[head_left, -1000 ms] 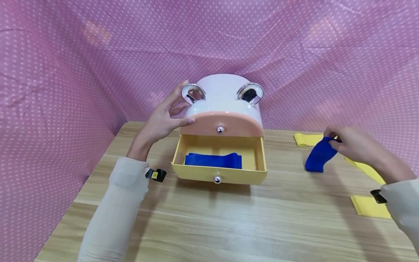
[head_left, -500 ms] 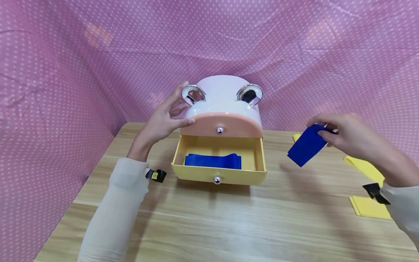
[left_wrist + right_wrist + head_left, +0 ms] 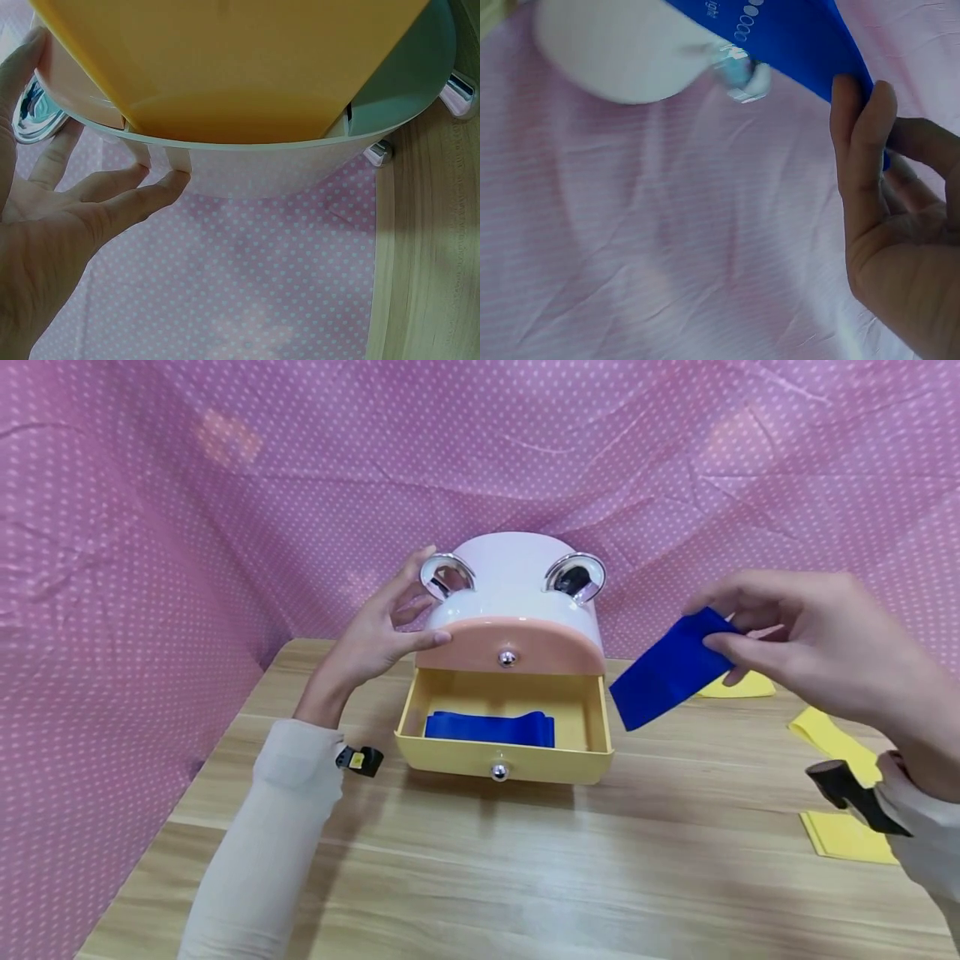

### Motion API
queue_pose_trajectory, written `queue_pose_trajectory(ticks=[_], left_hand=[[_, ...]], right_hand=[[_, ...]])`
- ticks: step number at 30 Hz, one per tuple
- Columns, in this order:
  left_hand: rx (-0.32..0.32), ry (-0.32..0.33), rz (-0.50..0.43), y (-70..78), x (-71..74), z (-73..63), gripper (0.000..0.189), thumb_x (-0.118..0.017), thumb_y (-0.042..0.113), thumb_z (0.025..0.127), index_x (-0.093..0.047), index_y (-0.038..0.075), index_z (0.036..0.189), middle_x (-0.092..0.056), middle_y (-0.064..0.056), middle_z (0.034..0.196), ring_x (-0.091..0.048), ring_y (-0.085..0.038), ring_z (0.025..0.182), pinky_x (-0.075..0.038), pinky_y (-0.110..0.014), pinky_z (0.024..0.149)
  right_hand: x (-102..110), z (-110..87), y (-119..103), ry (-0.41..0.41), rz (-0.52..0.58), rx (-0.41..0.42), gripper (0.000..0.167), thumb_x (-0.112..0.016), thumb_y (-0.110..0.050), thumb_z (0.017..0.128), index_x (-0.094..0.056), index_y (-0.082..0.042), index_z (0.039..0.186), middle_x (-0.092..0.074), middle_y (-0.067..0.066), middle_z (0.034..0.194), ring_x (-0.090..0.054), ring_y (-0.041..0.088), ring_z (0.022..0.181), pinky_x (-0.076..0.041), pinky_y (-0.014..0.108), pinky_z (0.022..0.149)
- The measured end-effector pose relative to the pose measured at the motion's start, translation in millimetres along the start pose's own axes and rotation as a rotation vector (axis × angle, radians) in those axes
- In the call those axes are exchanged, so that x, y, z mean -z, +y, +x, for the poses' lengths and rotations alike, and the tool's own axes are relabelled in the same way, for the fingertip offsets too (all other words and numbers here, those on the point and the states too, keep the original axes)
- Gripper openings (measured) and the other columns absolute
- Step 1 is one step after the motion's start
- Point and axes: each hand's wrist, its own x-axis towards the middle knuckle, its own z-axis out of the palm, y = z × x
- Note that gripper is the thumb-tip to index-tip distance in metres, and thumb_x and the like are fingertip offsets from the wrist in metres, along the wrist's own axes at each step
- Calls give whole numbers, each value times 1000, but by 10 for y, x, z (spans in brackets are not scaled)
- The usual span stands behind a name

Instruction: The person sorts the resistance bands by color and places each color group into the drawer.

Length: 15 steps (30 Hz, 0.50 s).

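Note:
My right hand (image 3: 832,643) pinches a blue resistance band (image 3: 671,668) between thumb and fingers, above the table just right of the drawer. Its print of circles and part of a word shows in the right wrist view. My left hand (image 3: 375,627) rests against the left side of a white drawer box (image 3: 517,564), thumb on the peach upper drawer front (image 3: 480,643). In the left wrist view its fingers (image 3: 146,199) lie fairly straight along the box's side. Below, the yellow drawer (image 3: 450,756) stands pulled out, with a folded blue band (image 3: 491,728) inside.
Several yellow bands lie on the right: one (image 3: 738,685) partly behind my right hand, another (image 3: 836,742) nearer, and a folded one (image 3: 847,837) closer to me. Two chrome-rimmed eyes (image 3: 574,578) stick up from the box. Pink dotted cloth (image 3: 360,460) hangs behind the wooden table (image 3: 487,885).
My right hand has lifted the blue band from among the yellow bands and carried it left, toward the drawer. The left hand and the box have stayed put.

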Motion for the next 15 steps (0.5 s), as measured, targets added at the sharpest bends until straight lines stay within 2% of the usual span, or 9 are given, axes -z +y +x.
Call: queue_pose_trajectory(ticks=[2, 4, 6, 7, 11, 15], left_hand=[[2, 1, 2, -1, 4, -4, 102, -85, 19, 90, -23, 55, 162, -28, -2, 173, -45, -35, 151, -49, -51, 118], [3, 1, 2, -2, 7, -8, 102, -85, 19, 90, -23, 55, 162, -27, -2, 174, -45, -35, 151, -49, -52, 118], [4, 0, -5, -3, 6, -10, 102, -85, 18, 90, -23, 54, 162, -27, -2, 174, -45, -35, 151, -49, -52, 117], [2, -1, -11, -3, 4, -9, 102, -85, 18, 90, -23, 54, 162, -27, -2, 174, -45, -34, 151, -49, -51, 117], [-4, -3, -29, 3, -6, -4, 102, -85, 15, 89, -24, 52, 162, -29, -3, 173, -45, -33, 151, -49, -47, 118], [-4, -2, -31, 15, -8, -3, 102, -85, 14, 89, -24, 53, 162, -29, -3, 173, -45, -34, 151, -50, -47, 117]], right_hand=[[-35, 54, 64, -35, 89, 20, 37, -76, -19, 97, -71, -21, 133, -80, 11, 109, -76, 11, 72, -62, 26, 56], [-96, 109, -17, -64, 195, 9, 37, -76, -24, 97, -71, -20, 133, -79, 11, 109, -77, 18, 73, -64, 32, 58], [-182, 158, -230, -88, 259, -9, 35, -75, -20, 99, -70, -17, 133, -78, 13, 111, -78, 21, 75, -65, 37, 58], [-241, 173, -414, -68, 315, -64, 31, -76, -17, 98, -73, -17, 128, -78, 14, 110, -78, 23, 74, -65, 39, 57], [-446, 249, -934, -85, 354, -124, 26, -70, -1, 98, -72, -9, 123, -76, 19, 110, -78, 21, 80, -66, 31, 60], [-681, 346, -1158, -120, 426, -176, 24, -67, 4, 97, -71, -3, 120, -74, 22, 108, -79, 28, 88, -67, 31, 62]])
